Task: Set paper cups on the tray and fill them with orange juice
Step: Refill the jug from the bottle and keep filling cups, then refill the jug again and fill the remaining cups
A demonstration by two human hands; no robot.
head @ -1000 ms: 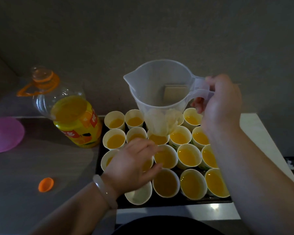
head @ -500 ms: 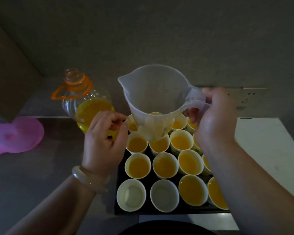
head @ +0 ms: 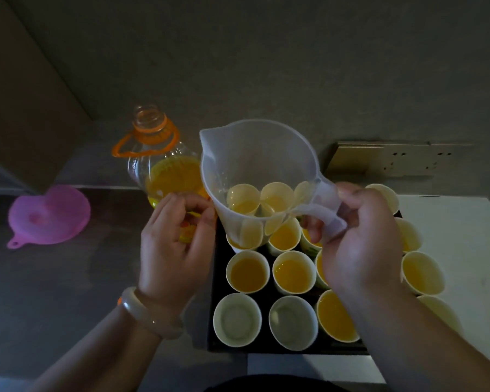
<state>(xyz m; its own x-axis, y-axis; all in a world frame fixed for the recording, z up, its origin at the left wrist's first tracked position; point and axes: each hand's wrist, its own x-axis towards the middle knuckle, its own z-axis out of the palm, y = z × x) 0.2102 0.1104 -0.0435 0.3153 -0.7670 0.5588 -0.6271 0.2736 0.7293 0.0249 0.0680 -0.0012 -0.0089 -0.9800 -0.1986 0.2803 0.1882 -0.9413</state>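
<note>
- Right hand [head: 362, 250] is wrapped round the handle of the clear plastic jug [head: 255, 171], held upright over the far rows of the tray [head: 217, 278]. The jug looks empty.
- Two empty paper cups [head: 236, 321] sit side by side at the tray's near-left corner. Every other cup in view, e.g. this filled cup [head: 249, 274], has juice.
- Orange juice bottle [head: 159, 165] stands upright, uncapped and part full, just left of the tray and the jug.
- Key relation: the bottle sits directly beyond the left hand [head: 170, 250], and the jug spout points that way. The left hand is much nearer, so the refill is probably its job.
- Left fingers are curled in front of the bottle's lower body. Can't tell whether they touch or grip it.
- The bottle's neck loop is up high, away from the hand.
</note>
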